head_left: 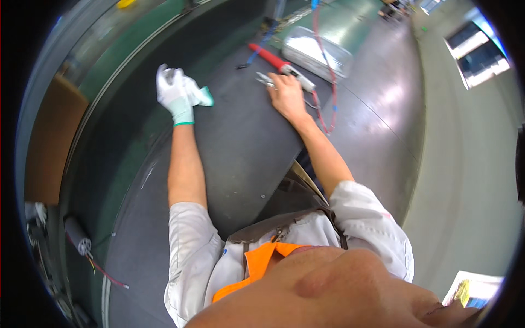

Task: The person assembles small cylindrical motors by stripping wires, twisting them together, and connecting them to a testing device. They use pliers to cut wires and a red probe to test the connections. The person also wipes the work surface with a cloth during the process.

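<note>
Left hand (pixel 172 92), in a white work glove with a green-edged cuff, has its fingers curled in, holding a loose glove (pixel 192 92) bunched at its inner side, mint cuff (pixel 206 97) pointing right. Dark tabletop (pixel 235 158) below both hands. Right hand (pixel 287 97) is bare, palm down, fingers bent, fingertips at a small silver plier-like tool (pixel 264 80) near the table's far right; tips stick out to the left. Cannot tell whether the fingers are closed around it, hand covers the rest.

Red-and-white cylindrical tool (pixel 268 56) lies slanted just beyond the right hand, red end up-left, white end down-right. Red cable (pixel 334 104) loops down just right of it. Clear plastic bin (pixel 317 52) beyond that. Blue cord (pixel 266 39) ends in a dark tip left of the red end. Far left: brown cardboard (pixel 54 142); lower left, dark cylindrical motor-like part (pixel 77 235) with thin wires (pixel 109 277). Forearms bare below light grey sleeves (pixel 191 240), orange collar (pixel 257 262).
</note>
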Demonstrator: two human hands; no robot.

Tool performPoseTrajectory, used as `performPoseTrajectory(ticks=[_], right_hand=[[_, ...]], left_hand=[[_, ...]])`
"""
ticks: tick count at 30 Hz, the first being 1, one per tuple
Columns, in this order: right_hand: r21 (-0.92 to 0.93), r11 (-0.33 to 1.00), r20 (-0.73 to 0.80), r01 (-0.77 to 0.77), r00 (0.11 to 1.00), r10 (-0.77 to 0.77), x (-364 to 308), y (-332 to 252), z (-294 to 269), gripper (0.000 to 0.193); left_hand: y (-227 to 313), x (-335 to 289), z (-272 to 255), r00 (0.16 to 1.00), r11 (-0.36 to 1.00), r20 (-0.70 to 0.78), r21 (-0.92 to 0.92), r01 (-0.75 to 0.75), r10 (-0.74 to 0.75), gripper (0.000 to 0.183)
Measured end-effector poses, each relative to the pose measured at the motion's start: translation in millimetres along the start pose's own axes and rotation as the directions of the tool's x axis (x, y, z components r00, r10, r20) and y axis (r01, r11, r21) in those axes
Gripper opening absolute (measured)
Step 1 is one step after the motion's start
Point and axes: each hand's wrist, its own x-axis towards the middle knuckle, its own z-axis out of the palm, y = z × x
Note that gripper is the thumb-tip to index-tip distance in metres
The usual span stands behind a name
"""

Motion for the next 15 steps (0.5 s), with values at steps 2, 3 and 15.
performPoseTrajectory(ticks=[2,3,15], right_hand=[[0.013,1.0,0.018,-0.009,1.0,0.009,3.6,8.8,2.6,0.036],[0.029,0.997,0.041,-0.065,0.997,0.064,6.6,7.9,2.6,0.035],[-0.138,0.99,-0.24,-0.017,0.971,-0.016,-55.9,19.7,-121.2,0.027]], left_hand=[[-7.3,4.1,3.9,0.999,0.999,-0.013,0.031,-0.044,0.045,0.051],[-8.1,7.1,2.6,0.997,0.995,-0.009,0.07,-0.073,0.074,0.052],[-10.9,5.2,-3.7,0.992,0.977,0.03,0.172,-0.126,0.123,0.053]])
